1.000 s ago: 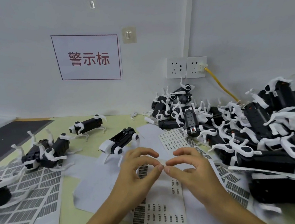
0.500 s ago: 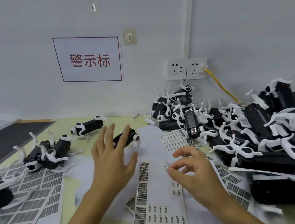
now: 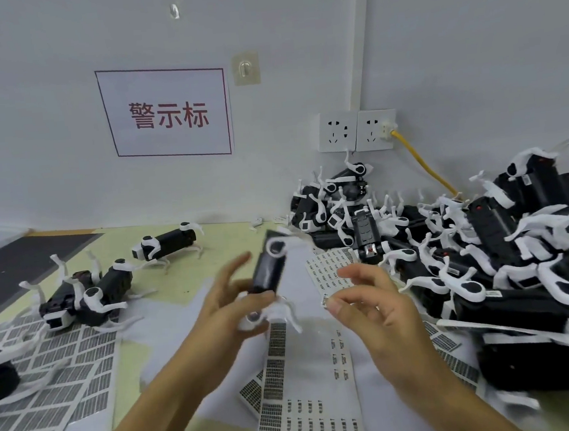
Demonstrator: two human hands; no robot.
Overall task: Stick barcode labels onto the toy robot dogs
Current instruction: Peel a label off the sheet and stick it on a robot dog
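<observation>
Black dog [image 3: 267, 268], newly lifted mid-frame, sits gripped in the left hand [image 3: 226, 309]; right hand [image 3: 369, 297] pinches a label [image 3: 325, 300] beside it.

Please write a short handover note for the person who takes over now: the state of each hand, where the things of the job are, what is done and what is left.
Left hand: grips a black toy robot dog with white legs, lifted above the table.
Right hand: pinches a small white barcode label between thumb and forefinger, beside the dog, not yet on it.
White label sheets lie in front of the hands and at the left.
Three dogs stand or lie at the left; a large pile of dogs lies at the right.
Done: label peeled, dog picked up.
Left: stick this label on, then go on with the other dogs.
</observation>
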